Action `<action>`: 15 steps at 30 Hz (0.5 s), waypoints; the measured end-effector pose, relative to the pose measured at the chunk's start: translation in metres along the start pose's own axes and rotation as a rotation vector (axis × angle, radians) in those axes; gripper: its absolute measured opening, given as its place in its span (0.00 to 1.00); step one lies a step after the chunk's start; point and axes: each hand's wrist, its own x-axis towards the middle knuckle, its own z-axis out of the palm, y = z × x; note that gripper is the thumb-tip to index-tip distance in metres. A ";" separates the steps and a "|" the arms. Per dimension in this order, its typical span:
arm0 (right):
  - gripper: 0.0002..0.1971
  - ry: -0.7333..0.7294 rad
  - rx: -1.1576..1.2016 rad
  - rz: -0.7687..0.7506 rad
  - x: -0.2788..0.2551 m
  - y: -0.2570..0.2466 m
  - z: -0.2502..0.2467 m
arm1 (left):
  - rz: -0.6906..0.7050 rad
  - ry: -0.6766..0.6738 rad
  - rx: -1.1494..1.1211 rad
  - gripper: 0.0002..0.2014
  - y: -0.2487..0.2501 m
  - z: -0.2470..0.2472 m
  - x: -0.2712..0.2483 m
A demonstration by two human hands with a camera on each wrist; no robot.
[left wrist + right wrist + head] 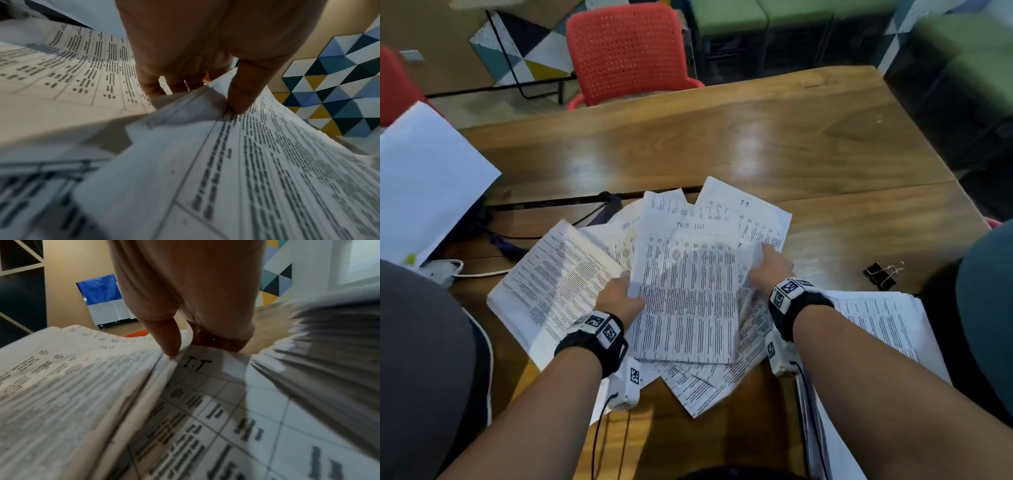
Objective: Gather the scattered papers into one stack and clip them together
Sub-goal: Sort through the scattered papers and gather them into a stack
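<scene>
A fanned heap of printed papers lies on the wooden table in front of me. My left hand grips the left edge of the top sheets, thumb on top and fingers underneath; the left wrist view shows the thumb pressing the papers. My right hand pinches the right edge of the same sheets, and in the right wrist view its thumb lies on the papers above a sheet marked "T.T". Two black binder clips sit on the table to the right.
A separate thick stack of printed sheets lies under my right forearm. Blank white sheets stick out at the far left over a white cable and adapter. A red chair stands behind the table.
</scene>
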 end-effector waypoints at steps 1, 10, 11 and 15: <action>0.22 -0.005 0.026 -0.015 0.001 -0.001 0.001 | -0.004 -0.023 -0.020 0.22 0.004 0.000 -0.004; 0.15 0.052 0.465 -0.281 -0.008 -0.005 -0.011 | 0.101 0.030 -0.210 0.36 -0.003 0.002 0.015; 0.13 0.052 0.471 -0.307 -0.009 -0.007 -0.015 | 0.102 0.039 -0.239 0.31 0.013 -0.007 -0.001; 0.12 0.071 0.536 -0.358 -0.012 -0.014 -0.024 | 0.071 0.080 -0.432 0.11 0.026 -0.013 -0.013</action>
